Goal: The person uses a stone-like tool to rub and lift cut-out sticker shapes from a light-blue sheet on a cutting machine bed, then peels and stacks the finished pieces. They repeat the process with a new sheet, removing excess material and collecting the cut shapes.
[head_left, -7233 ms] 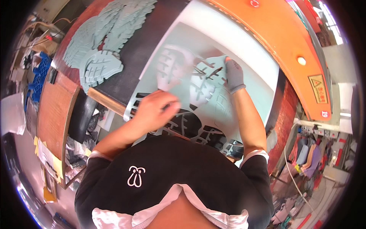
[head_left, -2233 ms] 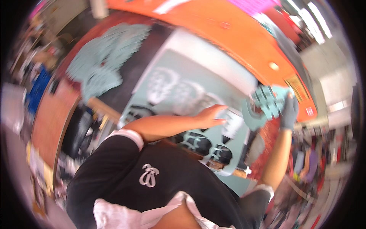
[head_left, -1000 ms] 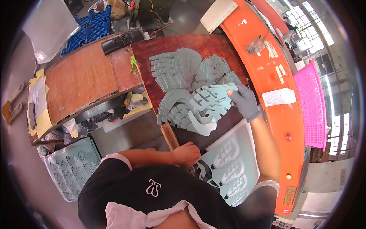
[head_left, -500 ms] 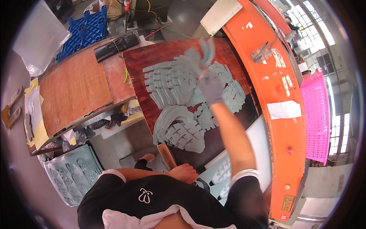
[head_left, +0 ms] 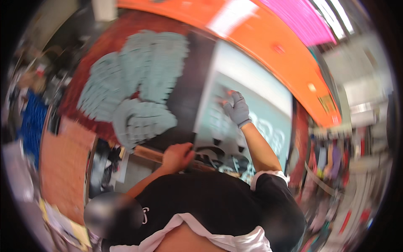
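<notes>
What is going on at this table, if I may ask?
A person works over a pale green sheet with cut shapes. The gloved right hand is over it; blur hides whether it grips anything. The bare left hand is by the wooden edge strip. Green cut pieces lie in overlapping piles to the left.

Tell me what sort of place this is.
Probably a factory workshop for cut parts: heaped pale-green pieces, a pale-green sheet with cut-out shapes, and a long orange machine beam.

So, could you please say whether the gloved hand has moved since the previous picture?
Yes: the gloved right hand has moved rightward, from the piled pieces to over the green sheet.
</notes>
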Motion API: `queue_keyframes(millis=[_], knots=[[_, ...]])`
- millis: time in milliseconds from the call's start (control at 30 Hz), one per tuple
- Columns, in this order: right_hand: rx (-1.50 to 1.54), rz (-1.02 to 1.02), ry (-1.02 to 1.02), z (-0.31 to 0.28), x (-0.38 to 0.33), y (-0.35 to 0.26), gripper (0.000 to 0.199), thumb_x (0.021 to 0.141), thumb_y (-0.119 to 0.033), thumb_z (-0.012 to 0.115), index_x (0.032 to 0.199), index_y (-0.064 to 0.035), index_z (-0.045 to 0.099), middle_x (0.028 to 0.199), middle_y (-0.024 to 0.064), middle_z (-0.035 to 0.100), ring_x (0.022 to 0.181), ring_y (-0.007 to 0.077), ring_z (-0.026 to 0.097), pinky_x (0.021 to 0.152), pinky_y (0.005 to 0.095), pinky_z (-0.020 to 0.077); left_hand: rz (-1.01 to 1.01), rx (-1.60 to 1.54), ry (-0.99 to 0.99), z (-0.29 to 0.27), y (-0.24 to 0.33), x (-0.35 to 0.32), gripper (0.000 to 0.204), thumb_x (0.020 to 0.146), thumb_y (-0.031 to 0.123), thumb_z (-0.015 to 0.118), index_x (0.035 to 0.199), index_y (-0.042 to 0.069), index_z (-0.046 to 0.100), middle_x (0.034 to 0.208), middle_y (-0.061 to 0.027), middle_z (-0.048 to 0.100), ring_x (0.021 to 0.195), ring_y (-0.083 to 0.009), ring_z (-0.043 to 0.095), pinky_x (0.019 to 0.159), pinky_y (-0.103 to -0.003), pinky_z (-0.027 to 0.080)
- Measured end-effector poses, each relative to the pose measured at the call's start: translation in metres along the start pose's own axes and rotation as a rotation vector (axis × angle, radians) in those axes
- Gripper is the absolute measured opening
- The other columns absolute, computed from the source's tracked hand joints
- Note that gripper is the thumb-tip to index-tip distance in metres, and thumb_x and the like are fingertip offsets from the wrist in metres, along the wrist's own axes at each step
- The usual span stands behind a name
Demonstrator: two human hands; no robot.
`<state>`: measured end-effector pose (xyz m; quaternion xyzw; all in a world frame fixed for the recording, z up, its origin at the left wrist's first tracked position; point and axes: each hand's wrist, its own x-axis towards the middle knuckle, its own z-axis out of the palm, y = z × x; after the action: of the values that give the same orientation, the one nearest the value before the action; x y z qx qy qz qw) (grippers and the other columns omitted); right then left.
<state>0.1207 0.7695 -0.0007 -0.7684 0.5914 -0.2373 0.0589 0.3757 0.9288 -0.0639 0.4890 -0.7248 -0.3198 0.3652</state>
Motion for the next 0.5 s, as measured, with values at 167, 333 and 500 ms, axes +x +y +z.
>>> queue_keyframes(millis=[167, 333, 500], knots=[[-0.33, 0.748, 0.197, -0.121, -0.176, 0.144, 0.051, 0.079, -0.038, 0.063, 0.113, -0.0006, 0.055, 0.114, 0.0204, 0.056, 0.106, 0.0367, 0.054, 0.087, 0.0423, 0.045, -0.273, -0.33, -0.109, 0.007, -0.001, 0.015, 0.042, 0.085, 0.022, 0.062, 0.121, 0.005, 0.048, 0.09, -0.0083, 0.065, 0.08, -0.0171, 0.062, 0.069, -0.031, 0.049], [-0.326, 1.391, 0.222, -0.169, -0.289, 0.217, 0.053, 0.076, -0.044, 0.062, 0.108, -0.0017, 0.059, 0.111, 0.022, 0.059, 0.104, 0.0362, 0.058, 0.089, 0.0432, 0.0447, -0.438, -0.716, -0.086, 0.035, 0.001, 0.054, 0.039, 0.091, 0.016, 0.057, 0.125, 0.004, 0.041, 0.085, -0.0015, 0.053, 0.076, -0.0091, 0.053, 0.068, -0.027, 0.049], [0.067, 1.26, 0.29, -0.174, -0.357, 0.237, 0.037, 0.079, -0.038, 0.065, 0.088, -0.0024, 0.059, 0.084, 0.012, 0.063, 0.081, 0.0209, 0.06, 0.072, 0.0337, 0.045, -0.573, -0.672, -0.15, 0.03, 0.023, 0.051, 0.018, 0.093, 0.014, 0.049, 0.107, 0.005, 0.054, 0.078, -0.0006, 0.056, 0.064, -0.009, 0.053, 0.049, -0.026, 0.047]])
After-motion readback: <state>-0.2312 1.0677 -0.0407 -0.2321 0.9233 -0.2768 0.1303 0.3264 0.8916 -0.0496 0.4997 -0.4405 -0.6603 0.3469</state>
